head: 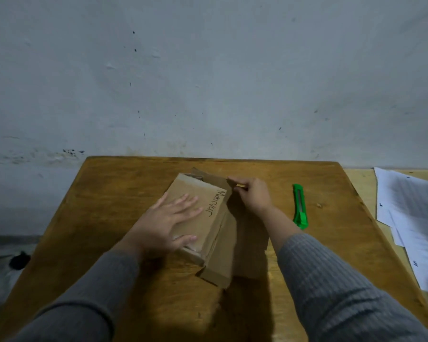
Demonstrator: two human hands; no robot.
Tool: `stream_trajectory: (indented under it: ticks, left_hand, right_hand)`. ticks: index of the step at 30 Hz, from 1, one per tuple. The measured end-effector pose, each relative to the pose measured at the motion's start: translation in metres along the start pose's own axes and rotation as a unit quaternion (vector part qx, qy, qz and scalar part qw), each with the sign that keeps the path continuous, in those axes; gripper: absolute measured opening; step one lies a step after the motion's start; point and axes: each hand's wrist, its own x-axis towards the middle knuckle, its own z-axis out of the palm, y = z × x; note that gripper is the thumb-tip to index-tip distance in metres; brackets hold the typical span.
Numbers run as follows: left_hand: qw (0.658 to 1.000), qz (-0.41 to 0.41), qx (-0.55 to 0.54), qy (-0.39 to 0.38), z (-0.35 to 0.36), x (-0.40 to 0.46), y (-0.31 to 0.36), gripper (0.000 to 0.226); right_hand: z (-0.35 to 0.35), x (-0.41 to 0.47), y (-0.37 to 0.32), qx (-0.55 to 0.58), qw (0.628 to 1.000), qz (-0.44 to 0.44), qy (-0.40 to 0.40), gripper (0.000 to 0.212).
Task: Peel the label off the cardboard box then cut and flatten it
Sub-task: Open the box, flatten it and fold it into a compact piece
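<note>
A brown cardboard box [218, 233] lies on the wooden table [114, 193], with handwriting in black on its upper face and its flaps loose. My left hand [168, 218] presses flat on that face, fingers spread. My right hand [252, 196] pinches the far right corner of a side flap between thumb and fingers. A green utility knife [300, 206] rests on the table to the right of my right hand, apart from the box. I cannot make out a label on the box.
A grey wall rises right behind the table's far edge. White printed papers [413, 218] lie on a lighter surface at the right. Dark clutter sits on the floor at the lower left.
</note>
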Motion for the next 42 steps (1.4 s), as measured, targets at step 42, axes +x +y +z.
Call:
stream_trajectory:
  ticks: [42]
  left_hand:
    - [0.951,-0.162,-0.212,0.157,0.049,-0.071,0.003,0.099]
  right_hand:
    - [0.03,-0.148,-0.009,-0.128,0.972,-0.168,0.103,0.037]
